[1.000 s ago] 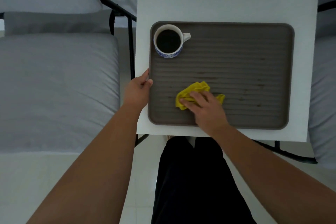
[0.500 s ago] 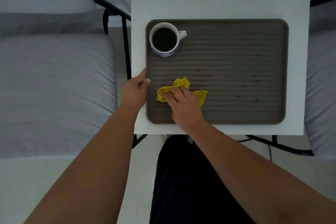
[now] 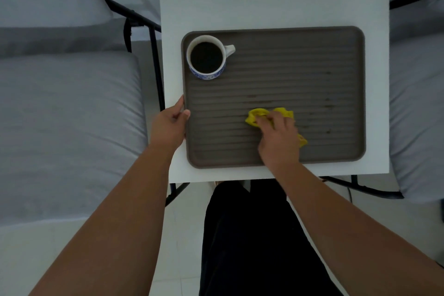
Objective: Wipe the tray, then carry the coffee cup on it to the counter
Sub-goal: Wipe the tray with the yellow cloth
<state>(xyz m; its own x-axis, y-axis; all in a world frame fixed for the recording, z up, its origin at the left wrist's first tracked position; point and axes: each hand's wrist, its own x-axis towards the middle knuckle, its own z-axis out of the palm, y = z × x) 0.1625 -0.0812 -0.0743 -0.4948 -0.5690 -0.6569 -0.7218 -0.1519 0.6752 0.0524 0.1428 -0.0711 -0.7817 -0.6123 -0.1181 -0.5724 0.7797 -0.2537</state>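
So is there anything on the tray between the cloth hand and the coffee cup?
Nothing visible. Only bare ribbed tray lies between the right hand, which presses the yellow cloth, and the coffee cup in the far left corner.

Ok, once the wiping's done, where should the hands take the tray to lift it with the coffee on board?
Probably by the two short ends, one hand each. The tray is wide, with a raised rim all round. The left hand already holds the left rim. The right hand, now on the yellow cloth, would take the right rim. The coffee cup is full and sits far left, so lift level.
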